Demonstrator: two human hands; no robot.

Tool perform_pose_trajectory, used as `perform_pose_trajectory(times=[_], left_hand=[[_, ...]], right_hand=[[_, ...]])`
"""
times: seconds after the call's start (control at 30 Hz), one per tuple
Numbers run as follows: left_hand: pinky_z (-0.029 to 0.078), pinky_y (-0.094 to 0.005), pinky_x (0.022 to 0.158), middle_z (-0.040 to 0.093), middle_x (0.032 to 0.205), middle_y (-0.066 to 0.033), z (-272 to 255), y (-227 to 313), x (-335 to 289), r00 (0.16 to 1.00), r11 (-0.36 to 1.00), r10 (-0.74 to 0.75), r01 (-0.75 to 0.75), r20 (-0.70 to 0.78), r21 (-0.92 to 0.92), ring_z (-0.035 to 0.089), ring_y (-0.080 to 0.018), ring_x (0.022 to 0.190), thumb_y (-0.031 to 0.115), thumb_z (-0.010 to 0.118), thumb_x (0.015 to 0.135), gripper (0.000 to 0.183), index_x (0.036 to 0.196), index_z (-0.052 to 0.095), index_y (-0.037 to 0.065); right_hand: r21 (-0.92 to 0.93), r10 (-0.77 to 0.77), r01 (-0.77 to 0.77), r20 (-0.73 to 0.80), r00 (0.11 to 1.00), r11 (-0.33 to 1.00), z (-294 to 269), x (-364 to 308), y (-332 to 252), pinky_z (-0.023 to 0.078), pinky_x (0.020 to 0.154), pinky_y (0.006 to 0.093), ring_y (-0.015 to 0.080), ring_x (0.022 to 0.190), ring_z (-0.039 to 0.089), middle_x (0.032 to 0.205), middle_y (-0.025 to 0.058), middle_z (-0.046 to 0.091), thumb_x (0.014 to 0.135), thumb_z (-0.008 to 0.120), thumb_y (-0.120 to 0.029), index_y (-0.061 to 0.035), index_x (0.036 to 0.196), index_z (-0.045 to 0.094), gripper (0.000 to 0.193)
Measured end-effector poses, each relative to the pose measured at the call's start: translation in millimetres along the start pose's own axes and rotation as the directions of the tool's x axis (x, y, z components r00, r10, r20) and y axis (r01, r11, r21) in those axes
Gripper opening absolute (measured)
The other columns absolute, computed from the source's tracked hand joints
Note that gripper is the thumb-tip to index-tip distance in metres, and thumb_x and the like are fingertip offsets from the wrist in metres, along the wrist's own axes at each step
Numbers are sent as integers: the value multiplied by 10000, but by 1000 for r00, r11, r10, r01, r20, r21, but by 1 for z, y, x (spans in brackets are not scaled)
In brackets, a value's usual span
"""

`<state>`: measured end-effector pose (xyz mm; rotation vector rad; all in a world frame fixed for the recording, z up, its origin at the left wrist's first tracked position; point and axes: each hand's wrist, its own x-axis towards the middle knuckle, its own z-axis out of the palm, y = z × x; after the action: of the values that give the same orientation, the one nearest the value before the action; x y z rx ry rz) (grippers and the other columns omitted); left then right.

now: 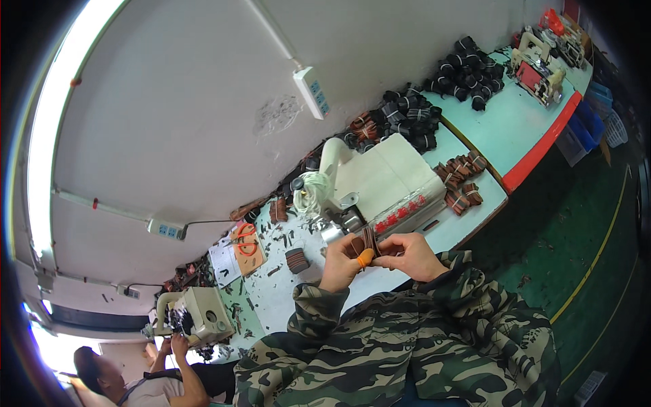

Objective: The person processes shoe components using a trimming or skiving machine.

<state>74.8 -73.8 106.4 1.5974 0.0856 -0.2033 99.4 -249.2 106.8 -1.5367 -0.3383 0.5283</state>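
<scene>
While tied bundles (462, 171) lie beside the white machine (388, 175), the brown strips (369, 239) before it, pinched by left hand (344, 263) and right hand (415, 256), fingers closed, seem unbound, like the dark stack (296, 260) leftward.

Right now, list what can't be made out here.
All in the head view:
Lower ends of the brown strips: behind the left hand.
Whether the right hand grips them: overlapping fingers hide the contact.
What the co-worker's hands hold: too small and dark.
Far side of the white machine: behind its own body.
Kind of grey object at lower right: small, dim, near the rim.
</scene>
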Motion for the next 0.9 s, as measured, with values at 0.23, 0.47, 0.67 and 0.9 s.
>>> perform_pose_trajectory(times=[0.23,0.47,0.67,0.9], left_hand=[[368,-198,491,472,642,15,31,-4,20,997,997,65,-67,-35,-39,442,-56,557,64,637,741,150,714,494,25],[508,-305,551,582,736,-169,36,15,30,999,921,-42,30,-23,-388,587,-231,572,39,523,767,176,911,464,-43],[485,-291,537,566,751,-132,47,30,35,979,956,-91,138,184,-260,574,-214,589,126,577,777,160,803,501,-12],[491,-332,567,551,838,-123,53,22,47,946,839,-109,253,306,-482,575,-235,734,196,582,816,198,826,499,16]], right_hand=[[253,91,-110,84,992,961,-39,-1,5,436,559,222,89,627,545,722,56,614,745,639,-67,46,888,600,187],[-43,-251,247,-181,951,968,-106,9,2,450,613,242,126,677,556,786,77,594,761,554,-13,32,920,590,169],[-405,-393,556,419,819,726,-111,15,-33,452,754,347,282,866,554,940,122,580,718,552,-48,-95,1149,506,436],[-415,-616,662,261,744,624,-116,24,-14,466,661,316,238,768,568,829,75,565,683,598,-12,-92,1044,557,373]])
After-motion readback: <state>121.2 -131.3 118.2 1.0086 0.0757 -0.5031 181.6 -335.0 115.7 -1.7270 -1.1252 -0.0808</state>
